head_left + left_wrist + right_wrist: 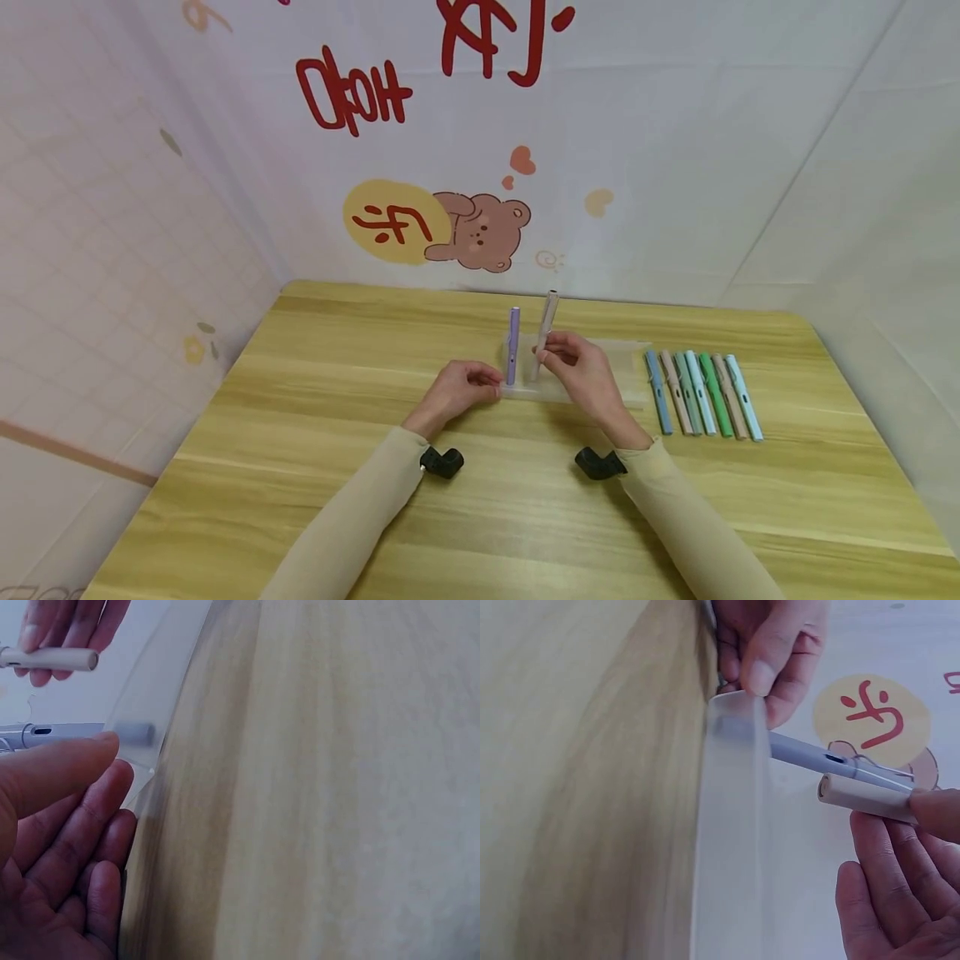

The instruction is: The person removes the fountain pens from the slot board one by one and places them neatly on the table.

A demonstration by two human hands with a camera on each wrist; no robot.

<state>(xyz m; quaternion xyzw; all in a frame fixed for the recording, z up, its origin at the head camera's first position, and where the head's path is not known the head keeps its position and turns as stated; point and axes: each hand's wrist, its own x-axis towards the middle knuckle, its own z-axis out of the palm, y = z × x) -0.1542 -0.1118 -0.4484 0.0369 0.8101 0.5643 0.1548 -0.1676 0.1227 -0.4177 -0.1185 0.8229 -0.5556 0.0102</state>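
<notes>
A frosted, see-through plastic pen holder (626, 358) lies lengthwise near the back of the table. At its left end my left hand (457, 387) pinches the corner between thumb and fingers. A purple pen (513, 342) stands upright there, its lower end showing through the frosted wall (731, 817) in the right wrist view. Just right of it, my right hand (585, 375) pinches a pale beige pen (551, 310) between thumb and fingers. That pen is slightly tilted, and its lower end (79, 659) hangs above the holder's front wall in the left wrist view.
To the right of the holder, several capped pens lie side by side in a row, among them a blue pen (659, 396), a green pen (716, 396) and a light blue pen (744, 400). A printed cloth wall (660, 167) rises right behind the wooden table (315, 375).
</notes>
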